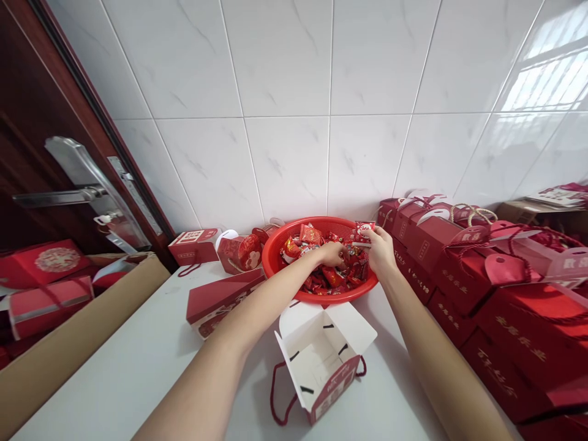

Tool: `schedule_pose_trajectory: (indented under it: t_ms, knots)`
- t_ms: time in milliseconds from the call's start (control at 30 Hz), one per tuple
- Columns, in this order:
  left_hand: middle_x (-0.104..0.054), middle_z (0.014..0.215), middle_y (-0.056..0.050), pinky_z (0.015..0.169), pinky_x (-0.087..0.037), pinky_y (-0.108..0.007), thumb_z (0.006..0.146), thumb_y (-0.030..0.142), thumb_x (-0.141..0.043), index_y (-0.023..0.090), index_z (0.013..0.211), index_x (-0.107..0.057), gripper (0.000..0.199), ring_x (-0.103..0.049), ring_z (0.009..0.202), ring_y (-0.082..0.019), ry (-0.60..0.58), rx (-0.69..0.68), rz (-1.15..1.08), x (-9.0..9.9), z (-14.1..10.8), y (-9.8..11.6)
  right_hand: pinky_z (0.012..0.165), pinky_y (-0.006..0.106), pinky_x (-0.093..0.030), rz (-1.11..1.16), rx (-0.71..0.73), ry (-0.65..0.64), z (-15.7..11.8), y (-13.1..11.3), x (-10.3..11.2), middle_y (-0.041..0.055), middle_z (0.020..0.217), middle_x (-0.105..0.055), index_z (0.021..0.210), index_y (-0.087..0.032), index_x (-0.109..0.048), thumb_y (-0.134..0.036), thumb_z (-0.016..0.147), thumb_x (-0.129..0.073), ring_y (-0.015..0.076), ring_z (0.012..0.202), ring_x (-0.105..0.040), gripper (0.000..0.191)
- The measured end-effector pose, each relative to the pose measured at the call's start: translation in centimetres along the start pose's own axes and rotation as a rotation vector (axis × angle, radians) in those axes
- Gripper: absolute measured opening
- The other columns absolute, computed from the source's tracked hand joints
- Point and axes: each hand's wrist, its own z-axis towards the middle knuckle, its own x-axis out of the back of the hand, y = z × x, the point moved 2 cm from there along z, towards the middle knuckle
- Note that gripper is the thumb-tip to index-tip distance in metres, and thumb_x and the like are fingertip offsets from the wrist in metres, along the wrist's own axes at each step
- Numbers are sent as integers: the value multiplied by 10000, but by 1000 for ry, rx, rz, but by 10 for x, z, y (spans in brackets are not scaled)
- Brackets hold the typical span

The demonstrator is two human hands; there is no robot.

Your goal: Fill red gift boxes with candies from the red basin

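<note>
A red plastic basket (272, 262) holds many wrapped candies (333, 277). My left hand (334, 253) reaches into it with curled fingers down among the candies; the fingertips are partly hidden, and what they grip cannot be made out. At the basket's right rim, my right hand (380, 248) is closed on a small red-and-white candy packet (364, 229), held up above the candies. In front of the basket stands an open gift box (316, 361), white inside and red outside, with its flaps spread and dark red cord handles at its sides. Nothing lies inside this box.
Stacked red gift boxes (459, 275) fill the right side. Left of the basket are a long red box (220, 300) and smaller red boxes (195, 245). A cardboard carton (92, 324) with red boxes stands by the door (37, 110) at left. Behind is a tiled wall (285, 159).
</note>
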Motion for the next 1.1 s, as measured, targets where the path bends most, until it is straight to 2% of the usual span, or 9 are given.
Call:
schedule_pose_trajectory:
  t_ms: [200, 400, 567, 733, 833, 900, 967, 1033, 1100]
  knots:
    - [-671, 686, 22, 663, -497, -235, 642, 65, -737, 149, 920, -726, 291, -641, 695, -149, 114, -54, -445, 21, -1, -20, 468, 215, -489, -8, 15, -14, 4, 4, 2, -44, 625, -626, 713, -196, -587, -195, 591, -681, 119, 535, -600, 155]
    - [-609, 619, 54, 634, -478, -225, 655, -6, -626, 134, 908, -668, 292, -587, 599, -106, 308, -13, -734, 37, -9, -28, 460, 228, -502, -3, 4, 9, -2, 0, -2, -44, 630, -622, 699, -192, -588, -184, 577, -659, 113, 524, -572, 142]
    - [-689, 735, 4, 685, -497, -237, 688, 12, -578, 140, 939, -718, 314, -630, 682, -132, 483, 101, -429, 40, -14, -26, 454, 220, -509, -14, 12, 4, -3, -2, -2, -41, 636, -613, 685, -191, -574, -184, 579, -671, 107, 529, -570, 144]
    - [-719, 855, -53, 833, -505, -311, 731, 22, -578, 162, 902, -744, 276, -666, 868, -208, 573, 218, -274, 43, -20, -23, 454, 231, -528, -25, 11, -20, -1, 1, 0, -50, 648, -611, 708, -198, -566, -222, 584, -711, 99, 510, -562, 192]
    - [-688, 1126, -113, 988, -457, -394, 750, 22, -574, 181, 1077, -726, 395, -605, 1134, -281, 726, 305, -109, 46, -27, -19, 462, 233, -533, -31, 13, -18, 0, 2, 1, -45, 664, -626, 712, -199, -565, -224, 587, -715, 106, 529, -576, 197]
    - [-647, 1238, -118, 1035, -432, -402, 784, 47, -566, 197, 1177, -696, 441, -560, 1215, -285, 777, 260, 59, 46, -28, -14, 466, 241, -531, -35, 14, -18, 0, 2, 1, -37, 674, -637, 716, -201, -566, -220, 593, -713, 113, 532, -581, 192]
    - [-679, 1205, -89, 1005, -457, -344, 816, 80, -554, 209, 1166, -706, 402, -605, 1156, -247, 621, 100, 162, 39, -23, -6, 467, 243, -521, -34, 18, -22, 1, 3, 1, -31, 670, -641, 719, -200, -570, -219, 591, -712, 120, 534, -589, 192]
    - [-730, 1119, -55, 923, -491, -278, 821, 119, -579, 222, 1109, -730, 341, -664, 1038, -211, 276, -41, 199, 23, -15, 1, 470, 237, -510, -30, 26, -24, 1, 4, 1, -29, 658, -639, 724, -198, -579, -221, 581, -710, 126, 542, -602, 196]
    - [-758, 1060, -68, 872, -504, -269, 777, 155, -649, 209, 1052, -749, 297, -691, 972, -225, -7, -59, 264, 7, -7, 7, 467, 229, -501, -26, 36, -19, 2, 5, 2, -34, 644, -635, 726, -197, -587, -224, 571, -701, 127, 545, -609, 194]
